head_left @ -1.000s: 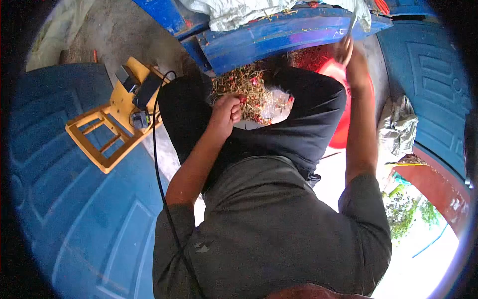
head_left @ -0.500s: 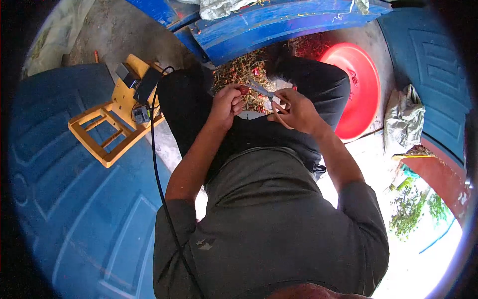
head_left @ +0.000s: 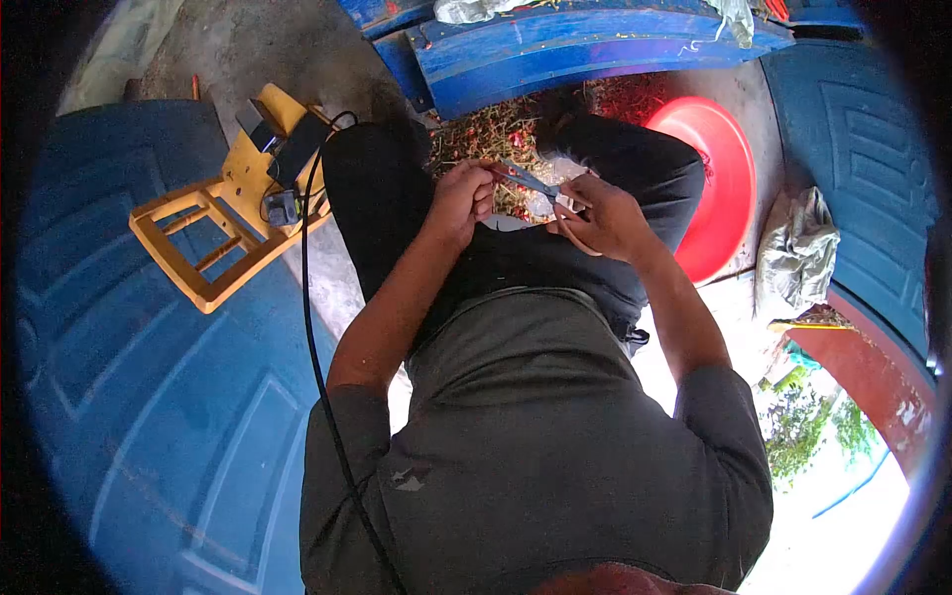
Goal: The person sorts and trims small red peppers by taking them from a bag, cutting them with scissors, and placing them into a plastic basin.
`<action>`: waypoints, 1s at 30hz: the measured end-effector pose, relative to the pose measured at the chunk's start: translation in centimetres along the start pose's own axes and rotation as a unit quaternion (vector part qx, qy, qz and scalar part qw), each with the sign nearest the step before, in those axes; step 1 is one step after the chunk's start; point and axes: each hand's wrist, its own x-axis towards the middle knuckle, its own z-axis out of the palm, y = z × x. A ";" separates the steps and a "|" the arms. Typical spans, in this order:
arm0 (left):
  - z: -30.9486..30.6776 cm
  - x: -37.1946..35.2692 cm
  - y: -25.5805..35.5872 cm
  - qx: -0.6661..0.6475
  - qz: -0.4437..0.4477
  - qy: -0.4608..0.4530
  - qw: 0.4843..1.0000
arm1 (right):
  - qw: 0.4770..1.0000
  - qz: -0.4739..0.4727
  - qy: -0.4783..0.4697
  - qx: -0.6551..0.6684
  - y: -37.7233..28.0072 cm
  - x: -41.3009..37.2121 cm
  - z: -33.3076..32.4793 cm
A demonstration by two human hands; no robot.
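Note:
My left hand (head_left: 463,203) is closed, its fingertips pinching a small dark red piece that looks like a chili pepper (head_left: 500,170). Scissors (head_left: 537,183) are in my right hand (head_left: 607,218), with the fingers wrapped round the light-brown handles. Their grey blades point left and reach the red piece at my left fingertips. Both hands are above my lap, between my black-trousered knees. Beneath and beyond them lies a heap of dry stems with red bits (head_left: 476,142), partly hidden by my hands and legs.
To the right stands a red plastic basin (head_left: 731,238) with some dark red bits inside. A blue wooden bench (head_left: 595,61) is in front. At left is a wooden stool (head_left: 188,281) with small devices on it. A black cable (head_left: 310,327) runs down my left side. A crumpled sack (head_left: 796,253) lies right.
The head view has shifted slightly, so the surroundings sit a little differently. Both hands keep their grips, and the scissor blades remain at the red piece.

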 end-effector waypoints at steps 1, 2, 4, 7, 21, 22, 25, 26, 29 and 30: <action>0.0 0.1 -0.1 -0.004 0.000 0.002 1.000 | 1.000 0.000 -0.001 -0.002 0.0 0.0 0.0; -0.1 0.1 -0.1 -0.005 0.000 0.002 1.000 | 1.000 0.016 -0.016 -0.011 0.0 0.0 -0.1; -0.1 0.2 -0.2 -0.002 0.003 0.004 1.000 | 0.999 0.030 -0.033 -0.021 -0.3 0.1 -0.3; -0.1 0.1 -0.3 0.004 0.006 0.020 1.000 | 0.998 0.039 -0.046 -0.032 -0.3 0.3 -0.2; -0.4 0.3 -0.2 -0.006 -0.004 0.005 1.000 | 0.999 0.028 -0.028 -0.017 0.2 -0.1 0.4; -0.5 0.5 -0.3 -0.017 -0.009 -0.003 1.000 | 0.999 0.029 -0.027 -0.017 0.4 -0.2 0.6; -0.3 0.5 -0.2 -0.011 -0.005 0.007 1.000 | 0.998 0.052 -0.022 -0.015 0.3 -0.3 0.8; -0.1 0.4 -0.1 -0.011 -0.005 0.006 1.000 | 0.998 0.051 -0.018 -0.015 0.0 -0.4 0.7; 0.4 0.0 0.1 -0.003 0.001 0.018 1.000 | 0.999 0.041 0.000 -0.011 0.5 -0.6 1.2; 0.3 0.1 0.0 -0.003 0.000 0.019 1.000 | 0.999 0.029 0.012 -0.008 0.7 -0.6 1.4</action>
